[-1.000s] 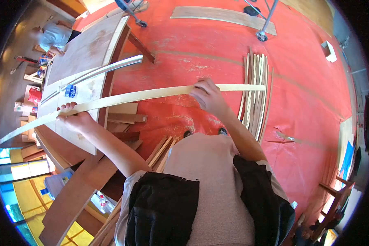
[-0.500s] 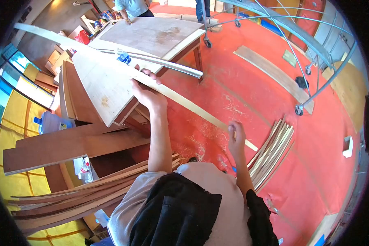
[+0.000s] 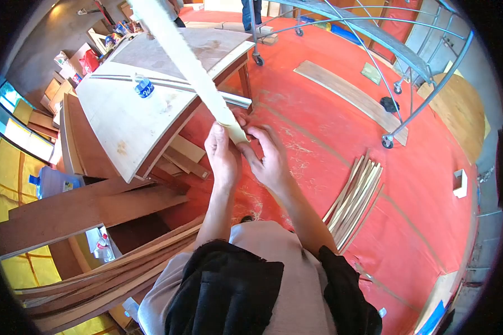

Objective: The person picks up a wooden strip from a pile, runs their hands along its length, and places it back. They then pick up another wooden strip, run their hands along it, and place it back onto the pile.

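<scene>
A long, pale wooden strip (image 3: 193,67) rises from my hands toward the top of the view, passing over the table's right side. Its near end lies between both hands in front of my chest. My left hand (image 3: 223,153) is closed around the strip just behind that end, thumb along its edge. Close beside it, my right hand (image 3: 268,153) pinches the tip, with its fingers bent around it. Some fingertips are hidden behind the wood.
A white-topped table (image 3: 103,125) bears a water bottle (image 3: 143,86) and metal strips. Thin wooden strips (image 3: 355,195) lie bundled on the red floor (image 3: 307,173), beside shavings. Long boards (image 3: 123,262) are stacked at left. A wheeled metal frame (image 3: 369,33) and people stand farther back.
My left hand has slid from the strip's middle to its near end, and my right hand has come in beside it. The strip's far end has swung right and now points more steeply up.
</scene>
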